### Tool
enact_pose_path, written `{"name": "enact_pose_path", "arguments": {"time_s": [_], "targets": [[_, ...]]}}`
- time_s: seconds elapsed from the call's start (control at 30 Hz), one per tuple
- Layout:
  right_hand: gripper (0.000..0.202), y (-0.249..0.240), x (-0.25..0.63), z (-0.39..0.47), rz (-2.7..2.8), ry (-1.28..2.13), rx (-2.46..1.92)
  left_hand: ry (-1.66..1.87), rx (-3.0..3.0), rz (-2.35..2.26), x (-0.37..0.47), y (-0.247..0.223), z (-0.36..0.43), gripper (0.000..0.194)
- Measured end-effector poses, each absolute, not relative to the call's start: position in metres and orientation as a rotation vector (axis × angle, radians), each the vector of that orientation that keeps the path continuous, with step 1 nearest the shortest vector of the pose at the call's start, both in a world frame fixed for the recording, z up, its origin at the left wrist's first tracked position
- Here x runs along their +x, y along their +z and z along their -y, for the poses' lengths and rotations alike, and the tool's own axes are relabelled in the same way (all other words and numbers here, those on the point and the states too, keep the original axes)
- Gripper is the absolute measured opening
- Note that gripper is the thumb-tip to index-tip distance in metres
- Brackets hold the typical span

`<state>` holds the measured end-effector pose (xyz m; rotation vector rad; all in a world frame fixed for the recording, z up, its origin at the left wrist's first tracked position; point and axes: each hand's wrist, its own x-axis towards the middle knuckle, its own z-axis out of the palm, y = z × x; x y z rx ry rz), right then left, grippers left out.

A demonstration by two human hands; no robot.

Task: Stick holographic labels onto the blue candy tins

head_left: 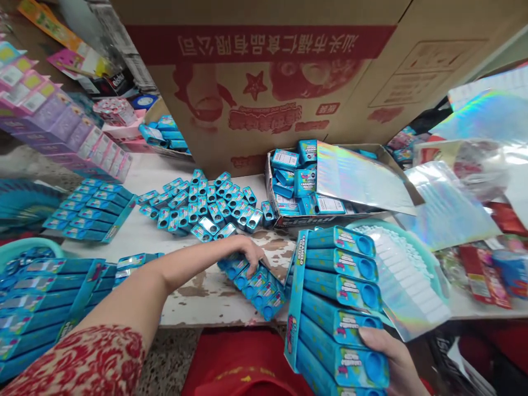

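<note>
At the lower right, my right hand (390,352) grips a row of blue candy boxes (350,283) joined in a blue display tray, with the thumb on one box's front. My left hand (249,253) reaches to the middle of the table, its fingers curled over a shorter row of blue boxes (258,289) near the front edge. Many small blue boxes (193,201) lie in a loose cluster behind my left forearm. An open carton (330,220) behind holds more blue boxes, partly covered by a shiny sheet (363,173).
A large brown carton (264,82) stands at the back. Filled blue trays (88,212) and stacked pink boxes (61,110) are at the left. A green basin (437,269) of white pieces, silvery sheets (454,203) and coloured packets (482,275) occupy the right.
</note>
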<state>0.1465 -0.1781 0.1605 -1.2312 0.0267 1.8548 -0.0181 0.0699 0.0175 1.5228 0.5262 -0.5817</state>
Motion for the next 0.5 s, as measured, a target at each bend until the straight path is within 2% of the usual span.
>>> {"name": "enact_pose_path", "arguments": {"time_s": [0.17, 0.3, 0.4, 0.5], "targets": [[0.068, 0.155, 0.148, 0.163, 0.103, 1.900, -1.128, -0.103, 1.813, -0.683, -0.041, 0.061, -0.066, 0.054], [0.063, 0.153, 0.147, 0.138, 0.247, 2.030, -1.060, 0.319, 1.484, -0.923, -0.077, 0.104, -0.048, 0.061], [0.075, 0.161, 0.145, 0.106, 0.466, 2.212, -1.059, 0.428, 1.120, -0.814, -0.088, 0.129, -0.038, 0.069], [0.088, 0.171, 0.139, 0.068, 0.824, 2.403, -1.043, 0.362, 0.877, -0.681, -0.101, 0.140, -0.027, 0.075]]}}
